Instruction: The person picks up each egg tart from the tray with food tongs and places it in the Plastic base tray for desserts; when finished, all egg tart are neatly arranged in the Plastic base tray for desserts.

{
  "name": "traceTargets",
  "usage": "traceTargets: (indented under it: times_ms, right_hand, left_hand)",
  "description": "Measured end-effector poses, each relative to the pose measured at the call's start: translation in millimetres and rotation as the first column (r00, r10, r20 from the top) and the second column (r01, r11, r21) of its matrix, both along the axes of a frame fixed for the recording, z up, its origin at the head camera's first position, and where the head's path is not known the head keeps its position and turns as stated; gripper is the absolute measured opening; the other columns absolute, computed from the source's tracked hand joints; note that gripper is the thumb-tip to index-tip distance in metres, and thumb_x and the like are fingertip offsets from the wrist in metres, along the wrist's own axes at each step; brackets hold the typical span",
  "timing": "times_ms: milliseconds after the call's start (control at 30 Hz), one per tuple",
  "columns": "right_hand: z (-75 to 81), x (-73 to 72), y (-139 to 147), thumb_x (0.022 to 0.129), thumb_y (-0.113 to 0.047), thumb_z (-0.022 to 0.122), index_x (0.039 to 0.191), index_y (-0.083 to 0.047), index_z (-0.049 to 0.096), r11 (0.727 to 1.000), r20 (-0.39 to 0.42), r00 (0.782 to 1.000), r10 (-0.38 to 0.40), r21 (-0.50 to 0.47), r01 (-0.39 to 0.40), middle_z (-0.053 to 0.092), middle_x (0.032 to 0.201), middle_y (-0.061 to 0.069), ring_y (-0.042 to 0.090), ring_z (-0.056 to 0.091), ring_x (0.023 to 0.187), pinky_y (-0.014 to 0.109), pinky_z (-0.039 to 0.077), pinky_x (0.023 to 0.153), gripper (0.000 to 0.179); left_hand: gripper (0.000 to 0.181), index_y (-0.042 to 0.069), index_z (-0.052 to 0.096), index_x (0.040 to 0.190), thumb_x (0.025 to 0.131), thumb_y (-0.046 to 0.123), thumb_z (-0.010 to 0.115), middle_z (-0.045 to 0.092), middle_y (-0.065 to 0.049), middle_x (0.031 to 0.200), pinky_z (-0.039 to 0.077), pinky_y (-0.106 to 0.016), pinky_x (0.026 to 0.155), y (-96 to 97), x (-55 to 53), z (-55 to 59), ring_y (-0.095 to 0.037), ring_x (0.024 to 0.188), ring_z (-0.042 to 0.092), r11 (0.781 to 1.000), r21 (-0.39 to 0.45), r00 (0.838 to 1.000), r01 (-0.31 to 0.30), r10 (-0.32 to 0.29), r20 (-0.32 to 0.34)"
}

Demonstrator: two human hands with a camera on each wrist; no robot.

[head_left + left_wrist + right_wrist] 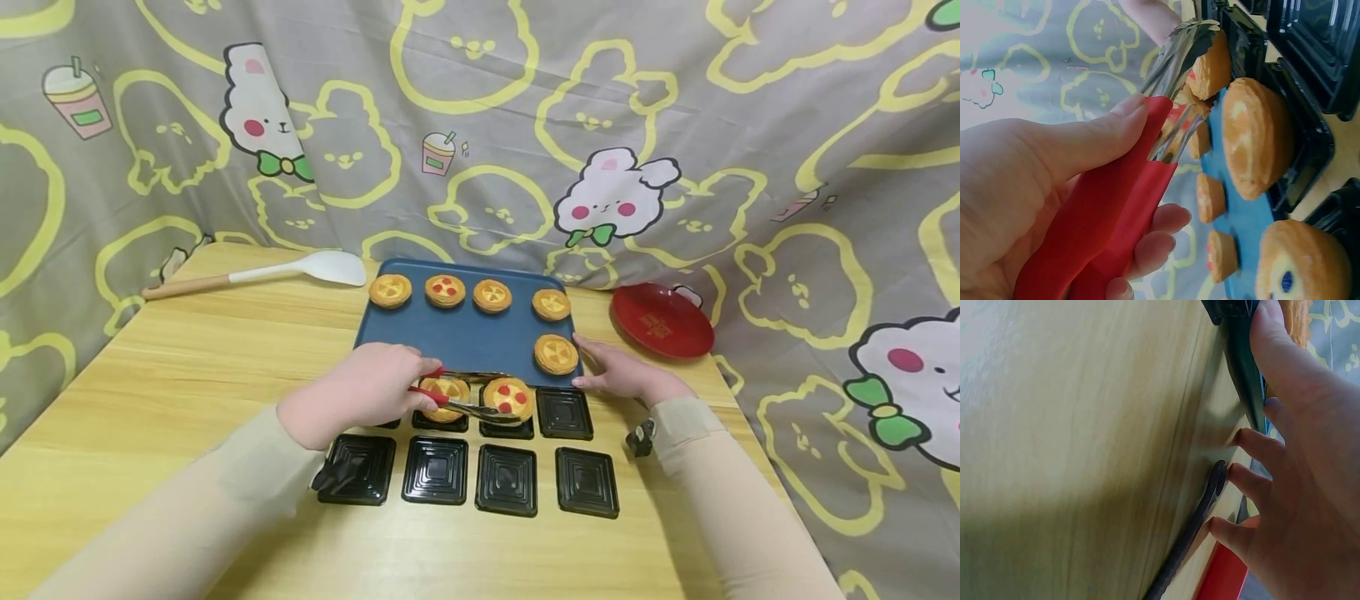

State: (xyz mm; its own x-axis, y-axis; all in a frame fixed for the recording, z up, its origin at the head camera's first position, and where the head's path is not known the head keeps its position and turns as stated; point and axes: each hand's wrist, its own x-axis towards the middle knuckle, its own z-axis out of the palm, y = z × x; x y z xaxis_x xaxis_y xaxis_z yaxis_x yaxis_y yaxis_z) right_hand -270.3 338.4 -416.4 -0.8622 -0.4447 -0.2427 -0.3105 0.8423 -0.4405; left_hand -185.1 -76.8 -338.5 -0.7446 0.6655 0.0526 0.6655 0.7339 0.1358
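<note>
My left hand grips red-handled tongs; in the left wrist view the thumb lies along the red handle. Between the metal arms is a tart with red toppings, above a black square tray in the upper row; whether it touches that tray I cannot tell. Left of it, another tart sits in a black tray. At the right front corner of the blue baking tray, my right hand holds the edge between thumb and index finger, its other fingers spread. Several tarts, including a plain-topped one, lie on it.
Black square trays form two rows in front. A blueberry-topped tart sits in one at the left. A white spatula with a wooden handle lies back left; a red pan stands right. A dark rod lies near my right fingers.
</note>
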Motion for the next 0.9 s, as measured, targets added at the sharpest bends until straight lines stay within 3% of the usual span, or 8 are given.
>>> traceTargets:
  times_ms: [267,367,500,700,900]
  right_hand:
    - [-0.5,3.5,-2,0.090,-0.040,0.072,0.159,-0.008,0.015,1.000,0.006,1.000,-0.007,-0.003,0.007,0.020,0.159,0.023,0.043,0.019,0.144,0.057,0.015,0.113,0.095]
    - [-0.3,4.6,-3,0.090,-0.041,0.072,0.159,-0.008,0.015,1.000,0.008,1.000,-0.008,-0.001,0.008,0.020,0.159,0.022,0.043,0.018,0.144,0.056,0.015,0.113,0.095]
    - [-1.2,4.9,-2,0.090,-0.042,0.071,0.159,-0.008,0.015,1.000,0.006,1.000,-0.010,0.003,0.010,0.020,0.159,0.023,0.043,0.019,0.144,0.056,0.015,0.113,0.095]
    - [-1.4,3.6,1,0.090,-0.046,0.070,0.159,-0.010,0.014,1.000,0.006,1.000,-0.012,-0.001,0.012,0.018,0.159,0.024,0.046,0.018,0.143,0.060,0.016,0.112,0.096]
    - [2.0,2.9,-1,0.091,-0.048,0.068,0.159,-0.010,0.013,1.000,0.012,1.000,-0.008,-0.013,0.009,0.017,0.159,0.024,0.046,0.017,0.143,0.060,0.015,0.112,0.096]
  left_hand:
    - [0.056,0.010,0.066,0.130,0.087,0.046,0.073,0.069,-0.003,0.103,0.051,-0.042,0.072,0.7,-1.0,-11.5,-0.018,0.082,0.062,1.000,0.010,0.999,0.001,-0.002,0.052]
    - [0.064,0.010,0.063,0.134,0.085,0.050,0.074,0.067,-0.010,0.117,0.051,-0.046,0.082,0.8,-2.7,-11.3,-0.026,0.100,0.064,1.000,0.009,0.997,-0.019,0.018,0.080]
    - [0.075,0.010,0.058,0.139,0.081,0.054,0.076,0.060,-0.014,0.133,0.045,-0.050,0.096,2.0,-7.5,-4.4,-0.032,0.123,0.055,0.998,0.036,0.992,-0.061,0.056,0.115]
    - [0.080,0.009,0.051,0.145,0.083,0.055,0.074,0.055,-0.013,0.139,0.043,-0.048,0.099,18.3,-27.9,7.7,-0.031,0.126,0.052,0.994,0.044,0.987,-0.100,0.093,0.133]
    - [0.081,0.010,0.049,0.146,0.085,0.056,0.072,0.059,-0.007,0.134,0.048,-0.044,0.093,51.7,-54.8,1.1,-0.025,0.118,0.058,0.992,0.014,0.978,-0.129,0.125,0.168]
